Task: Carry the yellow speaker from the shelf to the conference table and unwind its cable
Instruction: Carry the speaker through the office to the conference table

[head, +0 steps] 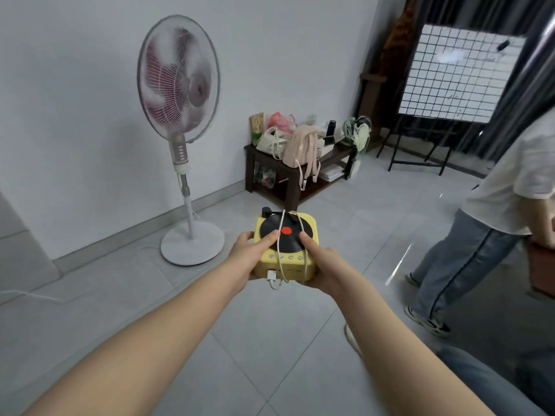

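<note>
1. The left hand point(246, 256) and right hand point(322, 267) clasp the yellow speaker point(285, 250) from either side, thumbs on top.
2. Its white cable point(280, 235) is wound around it.
3. The speaker is held above the floor, right of the standing fan point(180, 85).

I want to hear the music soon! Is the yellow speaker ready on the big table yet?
Not yet. Done: the yellow speaker is off the shelf. In hand: the left hand and right hand carry it above the floor, near the standing fan. Left: no conference table is in view, so it must still get there, and the white cable is wrapped around it, waiting to be unwound.
</note>
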The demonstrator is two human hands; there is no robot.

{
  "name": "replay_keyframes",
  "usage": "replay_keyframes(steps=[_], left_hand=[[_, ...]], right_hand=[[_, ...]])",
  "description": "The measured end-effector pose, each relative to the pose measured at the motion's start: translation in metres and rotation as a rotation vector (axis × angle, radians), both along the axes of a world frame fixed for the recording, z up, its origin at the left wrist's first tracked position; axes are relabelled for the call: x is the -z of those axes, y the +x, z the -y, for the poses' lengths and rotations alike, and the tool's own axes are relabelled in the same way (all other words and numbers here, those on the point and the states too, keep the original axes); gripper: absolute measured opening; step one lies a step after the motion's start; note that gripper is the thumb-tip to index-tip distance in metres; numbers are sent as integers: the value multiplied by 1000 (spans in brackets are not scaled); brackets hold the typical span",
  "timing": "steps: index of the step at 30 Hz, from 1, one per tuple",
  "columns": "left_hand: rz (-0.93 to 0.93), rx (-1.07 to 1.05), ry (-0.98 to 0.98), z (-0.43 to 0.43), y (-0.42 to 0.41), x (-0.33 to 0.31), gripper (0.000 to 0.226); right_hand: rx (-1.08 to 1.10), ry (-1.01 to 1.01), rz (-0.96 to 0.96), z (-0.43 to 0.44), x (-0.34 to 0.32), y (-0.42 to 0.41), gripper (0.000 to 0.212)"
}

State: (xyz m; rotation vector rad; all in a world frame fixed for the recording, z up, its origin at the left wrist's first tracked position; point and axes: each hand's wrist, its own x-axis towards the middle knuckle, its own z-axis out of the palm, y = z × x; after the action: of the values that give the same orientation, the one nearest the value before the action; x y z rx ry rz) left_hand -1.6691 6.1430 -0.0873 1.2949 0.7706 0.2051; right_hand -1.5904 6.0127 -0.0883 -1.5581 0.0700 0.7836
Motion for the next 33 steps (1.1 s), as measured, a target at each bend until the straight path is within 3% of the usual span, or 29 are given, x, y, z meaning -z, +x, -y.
replay_keyframes(steps=[23,29,33], left_hand=[[5,241,-19,-125,240,-1,60],[12,251,-20,-145,323,3,45],[17,254,21,-161,392,-1,50]], right_hand=[[223,6,-14,-107,-2,207,66],[221,-1,-12,-127,-1,289,64],[219,25,-11,-141,-5,355,61]])
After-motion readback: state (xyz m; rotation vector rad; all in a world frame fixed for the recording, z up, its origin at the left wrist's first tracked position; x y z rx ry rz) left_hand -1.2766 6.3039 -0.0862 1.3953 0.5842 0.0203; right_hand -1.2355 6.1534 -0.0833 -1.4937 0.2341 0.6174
